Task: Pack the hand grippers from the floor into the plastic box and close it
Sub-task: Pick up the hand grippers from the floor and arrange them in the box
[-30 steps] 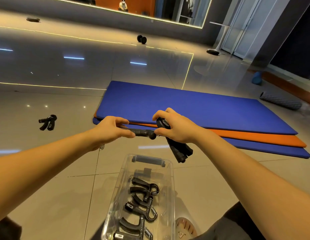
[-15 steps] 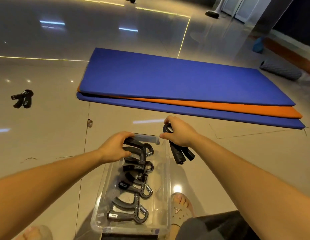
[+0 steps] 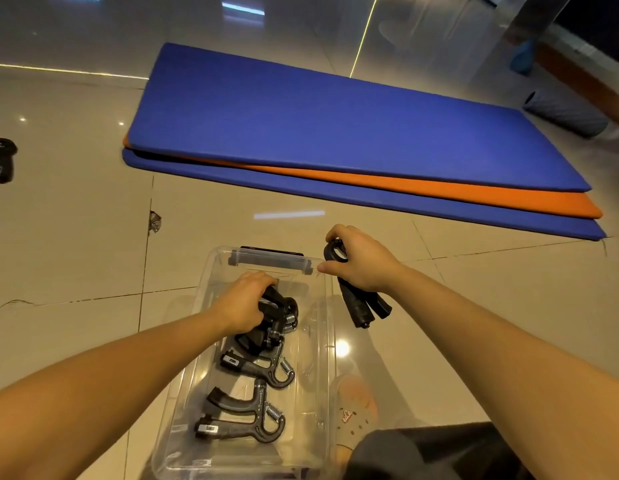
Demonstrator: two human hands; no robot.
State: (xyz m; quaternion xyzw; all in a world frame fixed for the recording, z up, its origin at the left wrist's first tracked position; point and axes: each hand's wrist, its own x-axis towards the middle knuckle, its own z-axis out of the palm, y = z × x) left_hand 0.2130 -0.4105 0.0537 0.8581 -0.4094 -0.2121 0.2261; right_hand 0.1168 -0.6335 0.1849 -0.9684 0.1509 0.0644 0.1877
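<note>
Clear plastic box (image 3: 330, 327) is sitting open-topped on the floor (image 3: 76, 254), two hand grippers (image 3: 256, 368) lying inside. Left hand (image 3: 244, 303) is reaching in, gripping a third gripper (image 3: 282, 308) at the far end. Right hand (image 3: 361, 263) is clutching another gripper (image 3: 360, 306) just right of the box; stray gripper (image 3: 1, 159) lying far left.

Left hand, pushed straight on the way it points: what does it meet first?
Likely the far wall of the box, just beyond the gripper that the left hand holds inside; depth is unclear.
</note>
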